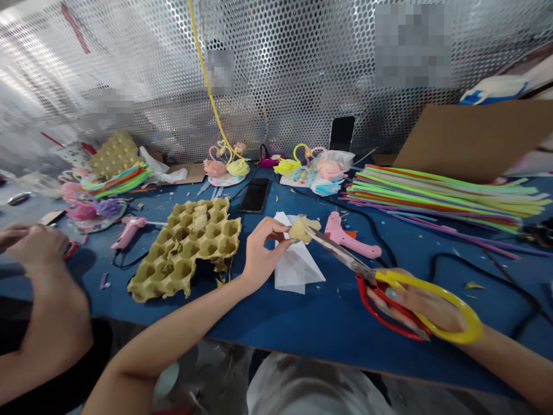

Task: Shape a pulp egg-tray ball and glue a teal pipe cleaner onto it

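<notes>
Between the thumb and fingers of my left hand (266, 249) is a small piece of egg carton (299, 231), tan and cup-shaped. My right hand (415, 300) grips large scissors (469, 323) with one yellow and one red handle. Their blades point left and reach the carton piece; whether they are parted there is hard to see. White paper sheets (298, 268) lie on the table under the piece. To the left rests a torn egg carton (190, 239), with a ragged gap along its near right side. A pink glue gun (352, 239) lies just beyond the scissors.
Behind are pipe-cleaner swans (237, 167), a black phone (254, 196), another phone (341, 134) propped upright, and a bundle of coloured pipe cleaners (432, 196). Black cables (458, 259) cross the right side. A co-worker's hands (37, 245) are at left, near a second pink glue gun (129, 231).
</notes>
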`<state>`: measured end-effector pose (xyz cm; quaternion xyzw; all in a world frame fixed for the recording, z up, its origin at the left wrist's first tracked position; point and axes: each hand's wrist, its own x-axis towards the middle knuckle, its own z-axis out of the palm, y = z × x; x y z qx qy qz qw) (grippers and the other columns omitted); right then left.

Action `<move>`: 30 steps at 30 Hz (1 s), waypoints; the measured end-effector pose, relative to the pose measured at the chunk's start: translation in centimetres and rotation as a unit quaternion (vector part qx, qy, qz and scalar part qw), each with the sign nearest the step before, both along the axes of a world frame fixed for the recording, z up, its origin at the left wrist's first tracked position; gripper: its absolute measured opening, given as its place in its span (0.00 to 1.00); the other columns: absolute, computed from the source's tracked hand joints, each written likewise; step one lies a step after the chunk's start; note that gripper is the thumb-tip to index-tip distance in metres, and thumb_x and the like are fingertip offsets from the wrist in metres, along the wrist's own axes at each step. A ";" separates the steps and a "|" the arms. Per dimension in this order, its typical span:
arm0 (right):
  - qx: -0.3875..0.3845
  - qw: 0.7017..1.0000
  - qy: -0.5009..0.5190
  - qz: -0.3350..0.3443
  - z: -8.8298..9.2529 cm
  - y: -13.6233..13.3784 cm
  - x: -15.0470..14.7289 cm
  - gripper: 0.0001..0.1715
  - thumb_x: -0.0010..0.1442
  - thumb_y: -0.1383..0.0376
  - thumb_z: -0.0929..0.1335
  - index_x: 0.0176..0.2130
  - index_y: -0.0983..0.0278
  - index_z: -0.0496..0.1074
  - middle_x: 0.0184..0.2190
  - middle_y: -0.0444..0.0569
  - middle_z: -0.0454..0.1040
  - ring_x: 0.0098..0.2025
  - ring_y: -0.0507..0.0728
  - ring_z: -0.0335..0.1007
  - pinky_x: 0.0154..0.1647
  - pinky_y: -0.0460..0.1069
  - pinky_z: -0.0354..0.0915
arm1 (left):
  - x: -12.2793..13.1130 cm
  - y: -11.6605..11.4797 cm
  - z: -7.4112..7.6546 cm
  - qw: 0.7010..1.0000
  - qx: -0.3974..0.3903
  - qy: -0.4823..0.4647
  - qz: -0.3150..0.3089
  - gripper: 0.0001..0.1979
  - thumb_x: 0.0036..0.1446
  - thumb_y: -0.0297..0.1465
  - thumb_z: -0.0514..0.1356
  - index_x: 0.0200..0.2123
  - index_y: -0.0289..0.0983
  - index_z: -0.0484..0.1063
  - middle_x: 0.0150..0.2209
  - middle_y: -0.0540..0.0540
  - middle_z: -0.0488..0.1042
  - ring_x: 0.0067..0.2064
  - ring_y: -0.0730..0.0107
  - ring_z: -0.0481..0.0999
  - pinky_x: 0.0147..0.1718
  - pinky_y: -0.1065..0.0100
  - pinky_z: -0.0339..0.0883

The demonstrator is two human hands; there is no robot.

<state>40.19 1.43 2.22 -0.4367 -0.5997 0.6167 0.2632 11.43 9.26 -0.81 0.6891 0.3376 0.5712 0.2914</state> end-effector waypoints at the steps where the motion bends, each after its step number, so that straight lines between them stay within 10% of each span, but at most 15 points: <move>1: -0.002 1.000 -0.002 0.001 0.0 0.0 0.0 0.38 0.52 0.30 0.67 0.29 0.63 0.67 0.11 0.39 0.60 0.11 0.46 0.47 0.13 0.44 0.46 | 0.0 0.0 0.0 1.000 -0.002 -0.002 0.000 0.10 0.57 0.35 0.70 0.39 0.38 0.76 0.39 0.46 0.73 0.39 0.69 0.76 0.37 0.67 0.75; 30: 0.003 1.000 0.010 -0.014 -0.2 0.0 -0.2 0.38 0.51 0.31 0.69 0.25 0.62 0.68 0.11 0.40 0.61 0.12 0.47 0.50 0.12 0.45 0.50 | -0.1 0.1 0.0 1.000 -0.018 -0.015 0.008 0.10 0.57 0.36 0.70 0.39 0.38 0.75 0.39 0.47 0.73 0.38 0.72 0.75 0.36 0.70 0.74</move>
